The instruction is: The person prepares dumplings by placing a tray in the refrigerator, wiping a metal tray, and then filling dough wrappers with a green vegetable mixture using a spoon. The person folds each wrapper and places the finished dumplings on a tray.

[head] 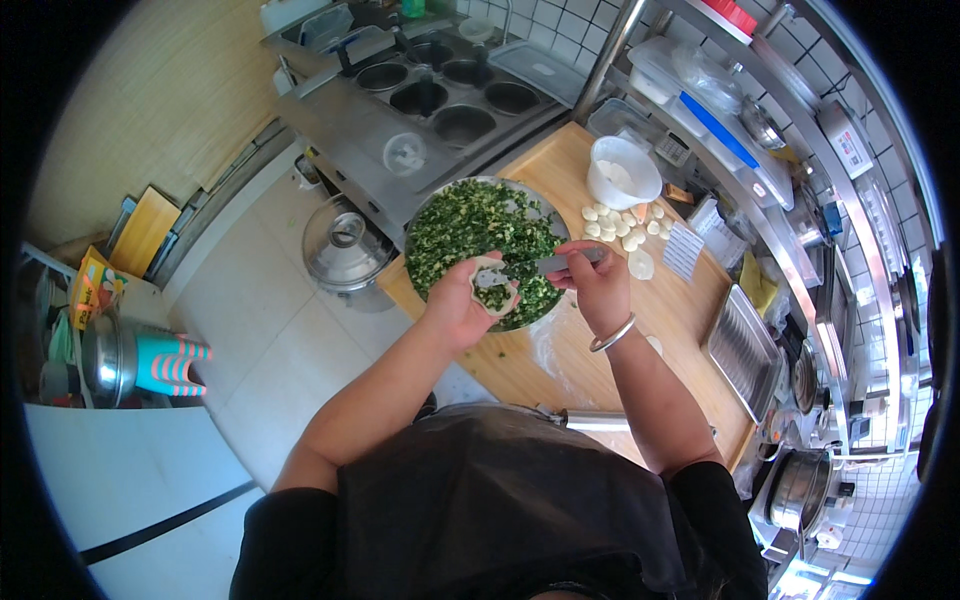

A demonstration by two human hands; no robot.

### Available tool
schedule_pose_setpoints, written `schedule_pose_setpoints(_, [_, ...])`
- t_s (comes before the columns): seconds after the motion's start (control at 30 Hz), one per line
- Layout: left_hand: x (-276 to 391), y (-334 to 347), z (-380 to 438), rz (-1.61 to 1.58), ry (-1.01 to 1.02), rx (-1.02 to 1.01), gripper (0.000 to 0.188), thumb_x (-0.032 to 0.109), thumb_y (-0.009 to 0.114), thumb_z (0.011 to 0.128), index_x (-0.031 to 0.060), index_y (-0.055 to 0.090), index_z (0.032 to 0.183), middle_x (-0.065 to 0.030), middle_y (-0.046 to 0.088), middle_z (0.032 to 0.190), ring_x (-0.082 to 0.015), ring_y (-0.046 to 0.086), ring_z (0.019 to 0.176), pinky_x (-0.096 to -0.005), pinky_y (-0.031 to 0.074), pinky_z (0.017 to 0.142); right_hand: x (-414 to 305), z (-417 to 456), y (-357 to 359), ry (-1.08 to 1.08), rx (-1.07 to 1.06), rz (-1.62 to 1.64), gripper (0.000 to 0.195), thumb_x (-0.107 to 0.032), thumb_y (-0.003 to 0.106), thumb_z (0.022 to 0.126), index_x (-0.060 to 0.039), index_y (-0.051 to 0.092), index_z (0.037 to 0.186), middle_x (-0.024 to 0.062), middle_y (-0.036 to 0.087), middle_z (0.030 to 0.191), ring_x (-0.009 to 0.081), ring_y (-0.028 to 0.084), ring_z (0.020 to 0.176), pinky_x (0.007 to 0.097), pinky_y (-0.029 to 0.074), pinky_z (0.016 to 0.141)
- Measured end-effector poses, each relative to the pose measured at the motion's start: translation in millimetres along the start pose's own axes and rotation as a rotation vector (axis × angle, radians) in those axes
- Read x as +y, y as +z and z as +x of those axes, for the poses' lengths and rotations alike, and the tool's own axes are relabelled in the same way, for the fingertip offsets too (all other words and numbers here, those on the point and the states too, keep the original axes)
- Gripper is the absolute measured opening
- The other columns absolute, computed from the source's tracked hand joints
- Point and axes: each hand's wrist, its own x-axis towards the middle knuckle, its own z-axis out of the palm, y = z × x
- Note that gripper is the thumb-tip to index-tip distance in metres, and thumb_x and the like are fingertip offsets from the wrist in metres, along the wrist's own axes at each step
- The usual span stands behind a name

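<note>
My left hand cups a round dough wrapper with chopped green filling in it. In my right hand is a grey filling spatula, held between thumb and fingers. Its far end reaches into the wrapper, and bits of green cling along it. Both hands are above the near side of a wide metal basin, which holds a large heap of chopped greens mixed with pale bits. Right of the basin, several small dough pieces lie near a flattened dough round.
A wooden worktop dusted with flour carries the basin. Beyond the dough stands a white bowl of flour. A metal tray lies at right, beneath steel shelving. A multi-well cooker and a lidded pot stand ahead and left.
</note>
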Motion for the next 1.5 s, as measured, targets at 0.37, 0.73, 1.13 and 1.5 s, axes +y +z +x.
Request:
schedule_pose_setpoints(0.37, [3.5, -7.5, -0.3, -0.004, -0.048, -0.033, 0.028, 0.025, 0.039, 0.094, 0.0094, 0.055, 0.112, -0.0087, 0.062, 0.104, -0.0237, 0.058, 0.099, -0.0454, 0.047, 0.089, -7.7, -1.2, -11.3, 0.008, -0.183, -0.095, 0.017, -0.006, 0.048, 0.090, 0.0030, 0.061, 0.095, 0.0112, 0.066, 0.083, 0.0158, 0.066, 0.070, 0.0269, 0.056, 0.066])
schedule_pose_setpoints(0.73, [4.0, -5.4, -1.6, 0.007, -0.002, 0.001, 0.027, 0.023, 0.042, 0.093, 0.0076, 0.056, 0.111, -0.0094, 0.061, 0.105, -0.0252, 0.059, 0.097, -0.0442, 0.048, 0.089, -16.2, -4.7, 4.1, 0.004, -0.130, -0.056, 0.014, -0.002, 0.050, 0.087, 0.0062, 0.061, 0.093, 0.0102, 0.065, 0.084, 0.0138, 0.065, 0.069, 0.0231, 0.054, 0.063])
schedule_pose_setpoints(1.13, [8.3, 4.9, 0.5, -0.197, 0.131, -0.026, 0.023, 0.019, 0.041, 0.093, 0.0080, 0.053, 0.109, -0.0116, 0.060, 0.100, -0.0258, 0.059, 0.095, -0.0426, 0.049, 0.084, 15.2, -59.1, 5.4, -1.065, -0.249, -0.879, 0.040, 0.002, 0.063, 0.068, -0.0083, 0.066, 0.107, 0.0100, 0.061, 0.104, 0.0231, 0.064, 0.089, 0.0299, 0.055, 0.069])
schedule_pose_setpoints(1.5, [7.8, 7.8, 0.3, -0.207, 0.137, -0.004, 0.023, 0.019, 0.036, 0.094, 0.0078, 0.052, 0.106, -0.0131, 0.060, 0.098, -0.0285, 0.058, 0.094, -0.0436, 0.049, 0.081, 13.8, -54.4, 6.2, -1.103, -0.228, -0.904, 0.040, -0.002, 0.063, 0.069, -0.0083, 0.066, 0.108, 0.0103, 0.060, 0.105, 0.0234, 0.064, 0.088, 0.0300, 0.055, 0.069])
